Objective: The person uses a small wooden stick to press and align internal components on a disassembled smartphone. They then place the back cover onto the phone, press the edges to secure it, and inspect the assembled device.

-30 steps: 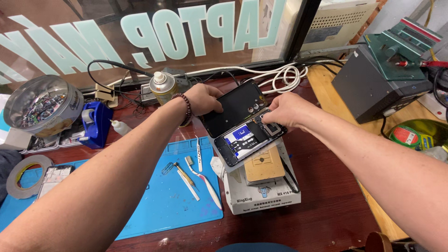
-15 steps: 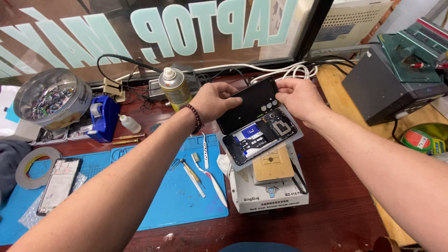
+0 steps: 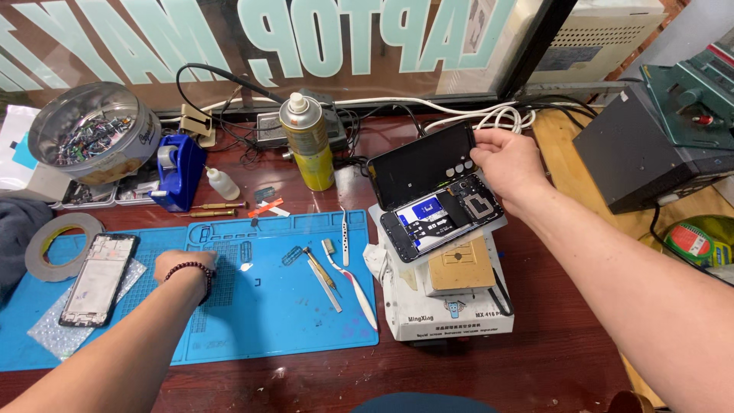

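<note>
Phone back cover (image 3: 422,163), black and tilted up on edge, was pinched at its upper right corner by the right hand (image 3: 511,162), fingers curled closed around it. Just below the cover lay the opened phone (image 3: 443,216), its blue and black inner parts facing up, resting on a white box-shaped machine (image 3: 451,310) with a tan pad on top.

The left hand (image 3: 182,265) was well apart from the phone, lying on the blue work mat (image 3: 252,321) with a dark bead bracelet at the wrist. Its fingers were hidden from the camera, so whether they gripped anything could not be told. Just beside that hand, at the mat's left end, lay a phone frame (image 3: 99,277) on a clear bag, with a roll of tape (image 3: 57,243) near it.

Between the two hands, small hand tools (image 3: 336,275) lay on the mat, among them a toothbrush and tweezers. Behind the mat stood a yellow spray can (image 3: 306,141), upright, a small white bottle (image 3: 222,183), a blue tape dispenser (image 3: 177,172) and a round metal tin (image 3: 93,138) full of tiny parts. White cables (image 3: 474,118) ran along the back of the red-brown table (image 3: 550,336).
</note>
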Motion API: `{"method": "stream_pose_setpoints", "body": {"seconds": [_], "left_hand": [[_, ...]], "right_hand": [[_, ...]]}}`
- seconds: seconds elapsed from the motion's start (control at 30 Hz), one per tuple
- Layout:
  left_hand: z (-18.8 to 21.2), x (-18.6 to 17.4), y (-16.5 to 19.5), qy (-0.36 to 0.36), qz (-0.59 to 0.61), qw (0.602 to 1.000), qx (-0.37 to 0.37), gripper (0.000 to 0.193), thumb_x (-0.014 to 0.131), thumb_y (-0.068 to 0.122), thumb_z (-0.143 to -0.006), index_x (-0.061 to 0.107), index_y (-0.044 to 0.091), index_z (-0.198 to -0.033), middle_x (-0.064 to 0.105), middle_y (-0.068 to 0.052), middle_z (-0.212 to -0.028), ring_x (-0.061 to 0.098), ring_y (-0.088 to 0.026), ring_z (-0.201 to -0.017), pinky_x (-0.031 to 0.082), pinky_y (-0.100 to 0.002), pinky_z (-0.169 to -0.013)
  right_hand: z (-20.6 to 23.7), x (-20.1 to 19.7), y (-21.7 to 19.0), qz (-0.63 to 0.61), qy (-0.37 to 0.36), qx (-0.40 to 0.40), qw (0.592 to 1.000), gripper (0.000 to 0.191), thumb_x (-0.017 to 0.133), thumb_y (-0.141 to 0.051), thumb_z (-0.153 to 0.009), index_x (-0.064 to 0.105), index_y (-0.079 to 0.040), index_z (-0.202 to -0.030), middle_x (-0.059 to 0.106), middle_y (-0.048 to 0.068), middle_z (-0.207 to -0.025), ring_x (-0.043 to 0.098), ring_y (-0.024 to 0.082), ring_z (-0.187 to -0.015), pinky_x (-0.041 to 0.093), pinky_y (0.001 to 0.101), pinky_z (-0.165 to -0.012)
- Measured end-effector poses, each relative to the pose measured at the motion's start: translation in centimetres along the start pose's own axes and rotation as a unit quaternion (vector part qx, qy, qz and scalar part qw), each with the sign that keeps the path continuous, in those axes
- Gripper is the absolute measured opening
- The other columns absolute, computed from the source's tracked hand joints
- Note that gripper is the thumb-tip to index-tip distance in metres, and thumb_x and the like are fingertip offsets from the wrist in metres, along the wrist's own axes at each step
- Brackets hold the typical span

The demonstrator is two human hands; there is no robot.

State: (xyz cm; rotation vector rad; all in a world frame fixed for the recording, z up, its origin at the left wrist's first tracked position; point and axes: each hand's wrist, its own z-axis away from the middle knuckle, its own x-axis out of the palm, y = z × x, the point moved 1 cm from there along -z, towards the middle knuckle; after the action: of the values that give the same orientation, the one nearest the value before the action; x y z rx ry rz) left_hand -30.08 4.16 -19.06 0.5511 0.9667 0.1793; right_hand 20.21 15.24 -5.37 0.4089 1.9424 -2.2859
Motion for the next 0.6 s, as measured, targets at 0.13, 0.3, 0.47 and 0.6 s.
{"method": "stream_pose_setpoints", "body": {"seconds": [0.13,0.3,0.47,0.6], "left_hand": [[-3.0,1.0,-1.9,0.038,-0.164,0.985,0.039,0.054,0.098,0.035,-0.071,0.072,-0.004,-0.098,0.072,-0.024,-0.105,0.073,-0.035,-0.096,0.059,-0.045,-0.081],[-2.3,2.2,-1.8,0.057,-0.144,0.986,0.059,0.028,0.087,0.018,-0.081,0.077,-0.002,-0.098,0.076,-0.024,-0.106,0.074,-0.037,-0.099,0.06,-0.045,-0.084],[-1.3,1.6,-0.8,0.039,-0.134,0.989,0.041,0.032,0.087,0.02,-0.08,0.075,-0.002,-0.101,0.074,-0.024,-0.109,0.073,-0.036,-0.1,0.059,-0.044,-0.085],[0.1,0.6,0.2,0.03,-0.138,0.988,0.063,0.03,0.08,0.022,-0.084,0.075,-0.002,-0.101,0.073,-0.024,-0.109,0.072,-0.036,-0.099,0.057,-0.044,-0.085]], "right_hand": [[0.3,0.5,0.1,0.002,0.027,-0.018,0.999,0.026,0.062,0.002,-0.094,0.072,-0.002,-0.117,0.075,0.004,-0.104,0.068,0.009,-0.09,0.055,0.0233,-0.078],[0.3,0.2,-0.1,0.031,0.031,-0.028,0.999,0.026,0.062,0.001,-0.094,0.072,-0.002,-0.118,0.075,0.004,-0.104,0.068,0.009,-0.09,0.055,0.0232,-0.078],[0.6,0.1,-0.6,0.034,0.023,-0.029,0.999,0.027,0.062,0.002,-0.094,0.071,-0.002,-0.119,0.075,0.004,-0.103,0.069,0.009,-0.089,0.056,0.0239,-0.078],[0.5,-0.1,-0.7,0.026,0.016,0.007,1.0,0.027,0.061,0.002,-0.095,0.072,-0.004,-0.119,0.074,0.004,-0.103,0.069,0.01,-0.088,0.057,0.0249,-0.078]]}}
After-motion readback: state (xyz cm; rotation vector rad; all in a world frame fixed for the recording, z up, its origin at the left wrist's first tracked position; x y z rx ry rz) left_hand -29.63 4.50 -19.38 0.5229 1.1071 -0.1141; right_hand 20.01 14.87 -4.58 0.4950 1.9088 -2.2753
